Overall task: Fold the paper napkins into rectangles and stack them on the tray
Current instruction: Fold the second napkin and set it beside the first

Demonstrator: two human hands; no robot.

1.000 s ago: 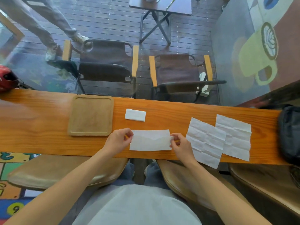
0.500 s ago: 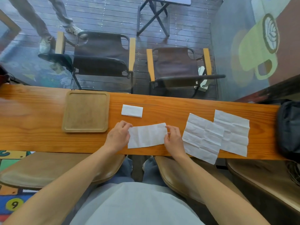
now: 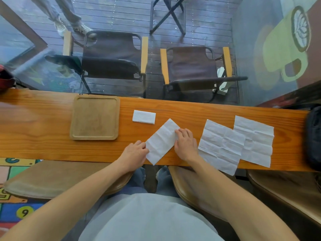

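A half-folded white napkin (image 3: 161,141) lies slanted on the wooden counter, its near corner at the front edge. My left hand (image 3: 134,152) pinches its lower left edge. My right hand (image 3: 185,144) presses fingertips on its upper right side. A small folded napkin rectangle (image 3: 143,116) rests on the counter just beyond. The wooden tray (image 3: 95,117) sits to the left with nothing on it. Two unfolded creased napkins (image 3: 221,145) (image 3: 255,140) lie overlapping at the right.
The long wooden counter (image 3: 43,136) runs left to right against a glass pane. A dark bag (image 3: 313,136) sits at its right end, a red object (image 3: 5,80) at the far left. Brown stools stand below. Outside are two chairs and a person's legs.
The napkin strip, held level between both hands, has been turned to a diagonal. My right hand moved up onto its far end; my left hand shifted to its near end.
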